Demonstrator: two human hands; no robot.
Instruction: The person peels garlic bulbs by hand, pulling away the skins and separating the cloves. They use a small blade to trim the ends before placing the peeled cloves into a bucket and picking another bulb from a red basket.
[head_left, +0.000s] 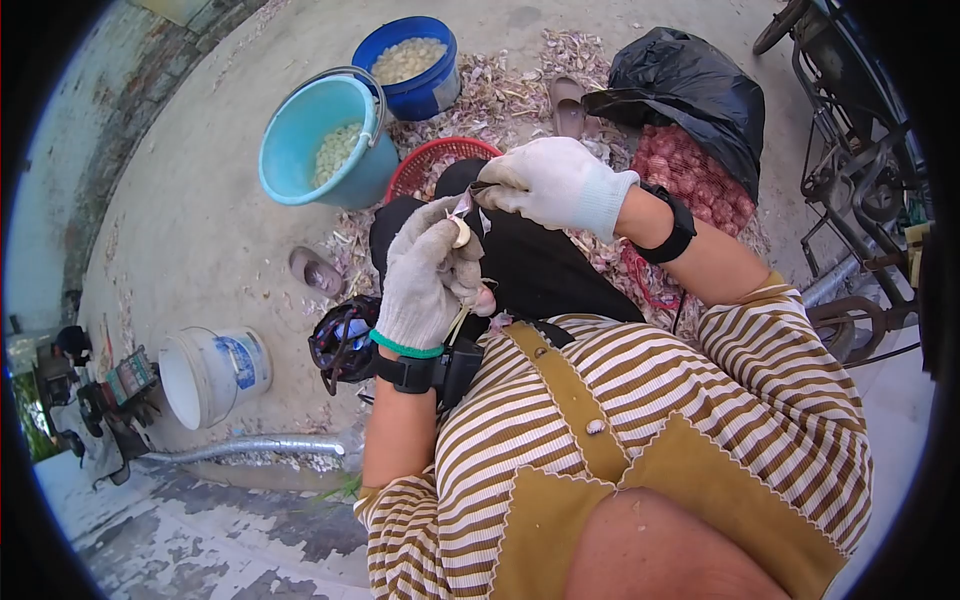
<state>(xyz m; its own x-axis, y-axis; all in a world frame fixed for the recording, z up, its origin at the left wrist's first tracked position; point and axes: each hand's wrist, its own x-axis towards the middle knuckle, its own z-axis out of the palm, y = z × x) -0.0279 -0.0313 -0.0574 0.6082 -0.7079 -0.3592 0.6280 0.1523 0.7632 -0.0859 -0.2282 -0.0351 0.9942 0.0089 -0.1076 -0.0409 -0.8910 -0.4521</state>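
My left hand (pixel 425 280), in a white knit glove with a green cuff, is closed around garlic. A pale peeled garlic clove (pixel 461 232) shows at its fingertips, and a pinkish garlic bulb (pixel 484 300) with a green stem sits lower in the palm. My right hand (pixel 555 185), gloved too, is pinched just above the left fingertips. A thin dark piece sticks out of its fingers, and I cannot tell what it is. Purple papery garlic skin (pixel 463 206) hangs between the two hands, over my dark trousers.
Peeled cloves lie in a turquoise bucket (pixel 285 140) and a blue bucket (pixel 448 85). A red basket (pixel 405 180) stands before my knees. Garlic skins litter the ground around it. At the right are a net sack of garlic (pixel 690 175) under a black plastic bag (pixel 690 75); a white bucket (pixel 255 365) lies left.
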